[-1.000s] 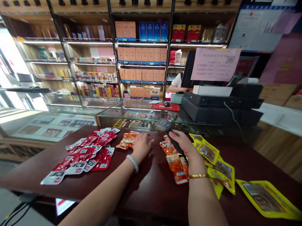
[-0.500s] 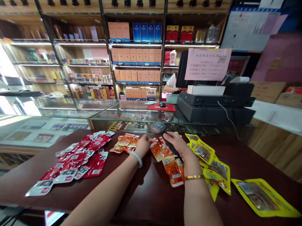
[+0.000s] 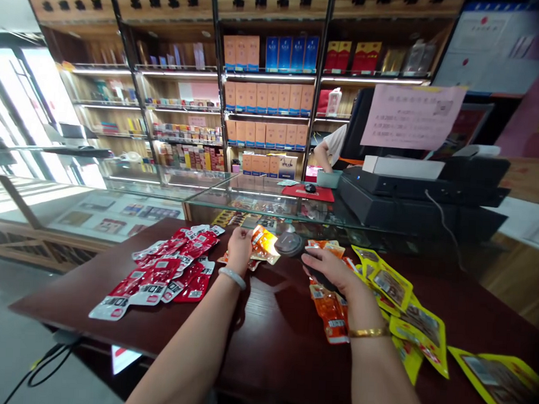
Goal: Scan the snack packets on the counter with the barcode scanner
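My left hand (image 3: 240, 248) pinches an orange snack packet (image 3: 262, 240) by its left edge, above a small pile of similar packets. In my right hand (image 3: 331, 265) is a black handheld barcode scanner (image 3: 291, 244), its head close to the packet's right side. Bright light falls on the packet's face. More orange packets (image 3: 329, 312) lie partly under my right hand and the scanner. To the left, red and white snack packets (image 3: 159, 277) are heaped. Yellow packets (image 3: 388, 284) overlap to the right of my right forearm, with one larger yellow packet (image 3: 496, 378) at the far right.
The packets lie on a dark red wooden table (image 3: 263, 350). Beyond it stand a glass display counter (image 3: 261, 193) and a dark checkout machine (image 3: 413, 193) with a pink sign (image 3: 411, 116). Another person's arm (image 3: 324, 154) shows behind the counter. Cables (image 3: 50, 359) hang below the table's left edge.
My left hand has lifted an orange packet, now lit by the scanner. The scanner head has turned toward it. The view has swung left, and the other person's arm has reached lower.
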`<move>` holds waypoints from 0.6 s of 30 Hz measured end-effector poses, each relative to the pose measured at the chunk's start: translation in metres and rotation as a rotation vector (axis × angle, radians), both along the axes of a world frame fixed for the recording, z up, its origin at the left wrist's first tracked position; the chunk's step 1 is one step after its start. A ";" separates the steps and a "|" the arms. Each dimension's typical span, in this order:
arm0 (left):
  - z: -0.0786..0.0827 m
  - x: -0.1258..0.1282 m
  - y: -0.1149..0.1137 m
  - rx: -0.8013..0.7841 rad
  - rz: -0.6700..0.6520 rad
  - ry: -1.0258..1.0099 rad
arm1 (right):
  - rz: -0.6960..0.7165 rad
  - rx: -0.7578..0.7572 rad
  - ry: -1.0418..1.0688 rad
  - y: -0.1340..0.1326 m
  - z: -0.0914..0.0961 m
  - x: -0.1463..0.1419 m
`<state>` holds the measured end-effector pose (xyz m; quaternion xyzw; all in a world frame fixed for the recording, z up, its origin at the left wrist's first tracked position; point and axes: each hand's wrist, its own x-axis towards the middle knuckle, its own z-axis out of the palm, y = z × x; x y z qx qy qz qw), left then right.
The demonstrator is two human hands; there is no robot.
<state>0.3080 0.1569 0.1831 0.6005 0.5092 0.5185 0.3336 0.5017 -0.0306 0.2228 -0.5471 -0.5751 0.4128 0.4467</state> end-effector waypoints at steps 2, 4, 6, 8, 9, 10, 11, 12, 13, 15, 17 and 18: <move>0.000 -0.002 0.002 -0.003 0.007 0.001 | 0.000 -0.003 -0.010 0.000 0.000 0.000; 0.001 -0.006 0.003 -0.013 0.024 0.048 | -0.006 -0.001 -0.004 0.000 -0.001 -0.001; 0.004 -0.012 0.005 -0.016 0.060 0.101 | -0.023 0.008 0.016 0.000 -0.002 0.000; 0.008 -0.016 0.003 0.016 0.177 0.156 | -0.054 0.029 0.048 0.000 -0.002 0.002; 0.011 -0.017 0.001 0.058 0.265 0.188 | -0.072 0.044 0.065 0.000 -0.001 0.003; 0.014 -0.016 -0.003 0.117 0.346 0.223 | -0.088 0.061 0.080 0.000 0.000 0.004; 0.016 -0.013 -0.009 0.189 0.394 0.259 | -0.103 0.081 0.093 -0.001 0.001 0.005; 0.018 -0.009 -0.016 0.267 0.390 0.295 | -0.114 0.102 0.104 -0.002 0.003 0.007; 0.018 -0.002 -0.025 0.337 0.324 0.332 | -0.123 0.121 0.111 -0.003 0.004 0.008; 0.016 0.016 -0.045 0.421 0.043 0.412 | -0.141 0.149 0.115 -0.005 0.007 0.010; 0.010 0.035 -0.065 0.414 -0.276 0.482 | -0.158 0.165 0.104 -0.006 0.008 0.011; 0.005 0.044 -0.074 0.376 -0.405 0.505 | -0.165 0.170 0.100 -0.006 0.008 0.012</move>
